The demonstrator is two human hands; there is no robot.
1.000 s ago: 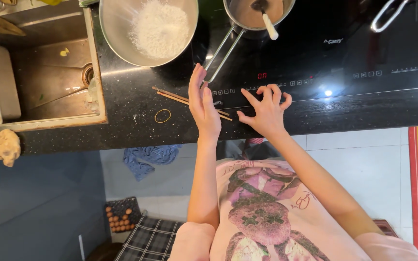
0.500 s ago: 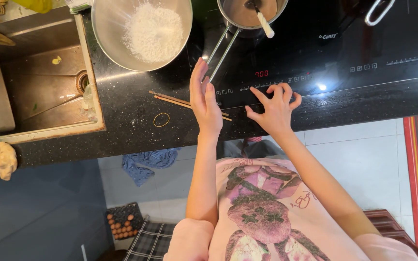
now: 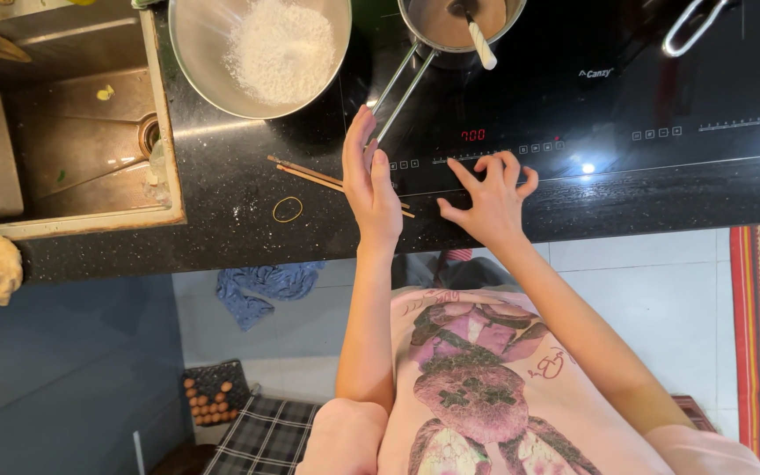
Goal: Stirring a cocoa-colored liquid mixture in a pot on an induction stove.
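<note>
The middle of the chopsticks (image 3: 310,173) is hidden under the left hand (image 3: 369,185). The saucepan (image 3: 459,22) and the metal bowl (image 3: 261,53) are cut off by the top edge. The sink (image 3: 72,132) is cut off at the left. The stove buttons under the right hand (image 3: 488,198) are too small to be made out.

Saucepan (image 3: 455,22) on hob (image 3: 661,97), bowl (image 3: 261,54) to its left
</note>
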